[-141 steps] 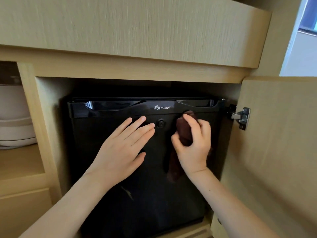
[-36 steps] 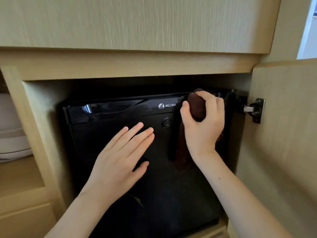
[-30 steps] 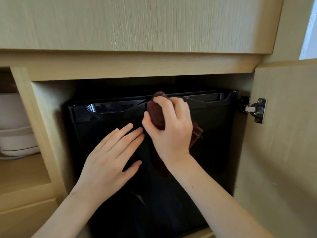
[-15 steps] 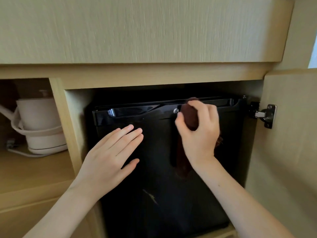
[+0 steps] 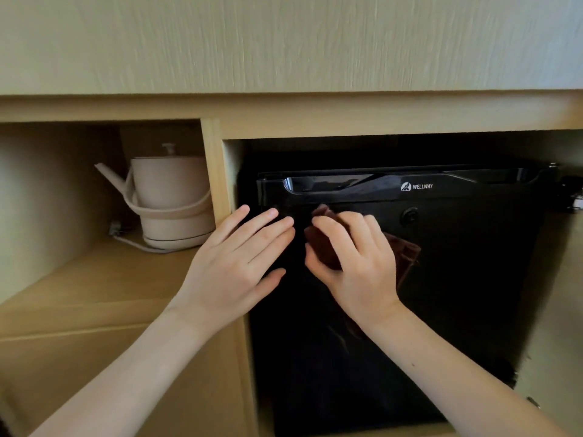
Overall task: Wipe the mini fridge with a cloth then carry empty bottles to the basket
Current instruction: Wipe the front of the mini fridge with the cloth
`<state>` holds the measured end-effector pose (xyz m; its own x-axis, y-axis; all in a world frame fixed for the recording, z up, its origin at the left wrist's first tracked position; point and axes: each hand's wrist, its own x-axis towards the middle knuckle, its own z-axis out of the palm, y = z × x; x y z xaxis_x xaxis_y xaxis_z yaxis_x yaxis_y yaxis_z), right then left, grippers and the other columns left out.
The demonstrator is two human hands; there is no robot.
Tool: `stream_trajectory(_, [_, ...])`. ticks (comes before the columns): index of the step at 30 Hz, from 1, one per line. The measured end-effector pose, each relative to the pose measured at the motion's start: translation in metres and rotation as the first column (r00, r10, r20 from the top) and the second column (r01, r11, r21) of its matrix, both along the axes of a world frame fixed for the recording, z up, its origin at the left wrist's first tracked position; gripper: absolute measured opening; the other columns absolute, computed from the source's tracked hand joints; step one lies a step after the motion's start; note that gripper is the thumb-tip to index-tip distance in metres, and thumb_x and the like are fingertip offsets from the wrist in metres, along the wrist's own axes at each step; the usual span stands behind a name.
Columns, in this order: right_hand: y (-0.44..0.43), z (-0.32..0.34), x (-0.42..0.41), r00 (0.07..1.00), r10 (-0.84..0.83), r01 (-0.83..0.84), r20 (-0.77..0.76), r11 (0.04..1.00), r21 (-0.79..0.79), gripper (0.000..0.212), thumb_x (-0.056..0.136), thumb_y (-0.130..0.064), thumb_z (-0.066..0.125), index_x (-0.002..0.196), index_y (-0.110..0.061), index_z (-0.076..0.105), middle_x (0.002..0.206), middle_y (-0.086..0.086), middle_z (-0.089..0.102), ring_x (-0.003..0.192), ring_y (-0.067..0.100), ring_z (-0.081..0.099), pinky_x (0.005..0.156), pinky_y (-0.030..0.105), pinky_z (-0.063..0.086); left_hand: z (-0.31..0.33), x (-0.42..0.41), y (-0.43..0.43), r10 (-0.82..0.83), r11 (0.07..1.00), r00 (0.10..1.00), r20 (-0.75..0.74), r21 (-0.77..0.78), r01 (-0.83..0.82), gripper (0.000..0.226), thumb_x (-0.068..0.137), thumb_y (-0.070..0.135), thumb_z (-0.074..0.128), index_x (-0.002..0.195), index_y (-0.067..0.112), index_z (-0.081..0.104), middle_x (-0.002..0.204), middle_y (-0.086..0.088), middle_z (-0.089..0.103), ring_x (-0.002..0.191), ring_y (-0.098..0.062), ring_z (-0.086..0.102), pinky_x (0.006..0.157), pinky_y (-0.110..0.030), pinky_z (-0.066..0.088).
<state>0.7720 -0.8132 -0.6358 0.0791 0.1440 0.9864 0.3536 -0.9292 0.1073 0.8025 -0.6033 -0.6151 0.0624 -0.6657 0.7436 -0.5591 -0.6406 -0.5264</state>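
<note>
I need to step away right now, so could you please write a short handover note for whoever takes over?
Left hand: open, flat on the mini fridge door, upper left.
Right hand: holds the dark red cloth bunched against the door, just below the top trim.
Done: wiping is underway on the closed door.
Left: finish wiping, then carry the empty bottles to the basket; neither is in view.

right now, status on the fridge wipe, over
Right hand shut on dark red cloth, pressed to mini fridge door. Left hand open, flat beside it. No bottles or basket in view. Nothing blocking.
</note>
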Motion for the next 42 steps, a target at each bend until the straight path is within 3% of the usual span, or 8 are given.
stream_trajectory(6, [-0.034,-0.067,-0.023,0.988,-0.107,0.041,-0.115,0.885,-0.465,0.019,0.087,-0.021,0.074,0.101,-0.009,0.078,0.091,0.010,0.072,0.070,0.023,0.065,0.063,0.034,0.054,-0.003,-0.001,-0.003,-0.013,0.999,1.000,0.014,-0.039,0.014,0.050,0.092,0.027,0.063,0.137,0.008,0.055,0.143,-0.007,0.055,0.137,-0.023,0.043,0.122,-0.042,0.018])
stream_trajectory(13, [-0.015,-0.011,-0.005,1.000,-0.023,0.023,-0.009,1.000,0.019,0.026,0.091,-0.021,0.069,0.111,-0.004,0.069,0.097,0.014,0.062,0.085,0.023,0.052,0.075,0.027,0.044,-0.003,-0.002,-0.004,-0.034,0.999,0.999,0.021,-0.008,0.034,0.047,0.089,0.024,0.064,0.133,0.007,0.058,0.140,-0.008,0.057,0.136,-0.026,0.045,0.122,-0.044,0.018])
stream_trajectory(16, [-0.018,-0.052,-0.003,0.998,-0.027,0.016,-0.050,0.976,-0.215,0.025,0.092,-0.022,0.068,0.110,-0.005,0.071,0.096,0.013,0.064,0.080,0.024,0.055,0.071,0.031,0.046,-0.006,-0.001,-0.004,-0.024,0.999,1.000,0.019,0.035,0.023,0.047,0.090,0.023,0.063,0.133,0.005,0.058,0.139,-0.009,0.057,0.136,-0.027,0.046,0.121,-0.046,0.020])
stream_trajectory(21, [-0.048,-0.123,-0.023,0.972,-0.136,-0.024,-0.194,0.759,-0.651,0.027,0.084,-0.023,0.076,0.109,-0.011,0.075,0.096,0.009,0.071,0.078,0.023,0.065,0.072,0.033,0.053,-0.007,-0.005,-0.003,-0.007,0.999,1.000,0.005,0.046,0.007,0.049,0.090,0.024,0.063,0.134,0.006,0.056,0.141,-0.009,0.056,0.137,-0.028,0.045,0.120,-0.048,0.023])
stream_trajectory(30, [-0.030,-0.060,-0.005,0.998,-0.018,0.009,-0.066,0.990,-0.140,0.027,0.093,-0.024,0.068,0.112,-0.005,0.069,0.096,0.011,0.060,0.082,0.022,0.052,0.073,0.029,0.042,-0.017,-0.007,-0.019,-0.002,0.973,0.997,-0.072,0.230,0.019,0.060,0.087,0.021,0.064,0.143,0.009,0.048,0.151,-0.008,0.045,0.145,-0.030,0.032,0.120,-0.047,0.023])
stream_trajectory(37, [-0.045,-0.125,-0.020,0.972,-0.112,-0.055,-0.206,0.743,-0.667,0.025,0.087,-0.024,0.074,0.108,-0.011,0.075,0.095,0.008,0.071,0.077,0.022,0.065,0.071,0.032,0.053,-0.017,-0.007,-0.018,-0.010,0.975,0.997,-0.083,0.222,0.028,0.059,0.086,0.020,0.065,0.142,0.009,0.049,0.150,-0.009,0.047,0.144,-0.030,0.033,0.119,-0.047,0.026])
stream_trajectory(39, [-0.045,-0.115,-0.021,0.972,-0.103,-0.051,-0.210,0.783,-0.620,0.024,0.087,-0.024,0.073,0.107,-0.010,0.074,0.092,0.009,0.070,0.075,0.023,0.064,0.067,0.034,0.052,-0.017,-0.007,-0.019,-0.011,0.975,0.996,-0.089,0.218,0.030,0.059,0.086,0.020,0.065,0.142,0.008,0.050,0.150,-0.008,0.047,0.144,-0.031,0.034,0.119,-0.048,0.027])
stream_trajectory(42, [-0.042,-0.075,-0.016,0.994,-0.030,-0.001,-0.107,0.960,-0.280,0.026,0.089,-0.024,0.071,0.107,-0.005,0.073,0.091,0.013,0.065,0.076,0.028,0.059,0.068,0.038,0.050,-0.019,-0.005,-0.020,-0.026,0.978,0.994,-0.102,0.204,0.046,0.059,0.086,0.022,0.066,0.141,0.008,0.050,0.151,-0.007,0.046,0.145,-0.031,0.033,0.119,-0.047,0.026])
